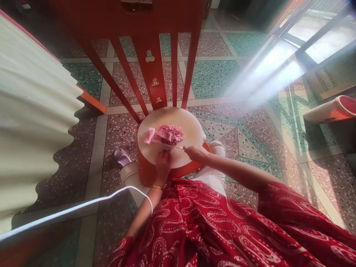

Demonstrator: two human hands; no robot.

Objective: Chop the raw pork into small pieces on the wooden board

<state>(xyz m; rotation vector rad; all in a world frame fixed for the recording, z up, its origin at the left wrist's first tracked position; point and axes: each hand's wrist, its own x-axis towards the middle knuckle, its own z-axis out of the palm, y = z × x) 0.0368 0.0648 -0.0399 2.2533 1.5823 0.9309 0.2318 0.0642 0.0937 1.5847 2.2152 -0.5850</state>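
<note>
The right hand (196,152) grips a thin knife (172,146) beside pink raw meat (169,134) on a round pale cutting board (191,128); the left hand (162,160) rests curled on the board's near edge.

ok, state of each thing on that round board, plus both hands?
cutting board: flat on the orange stool, bearing meat
meat: raw, pink, piled as cut pieces near the board's middle
meat strip: apart, left of the pile
knife: blade low over the board, pointing left
right hand: closed on the knife
left hand: curled, resting on the board's near edge
</note>
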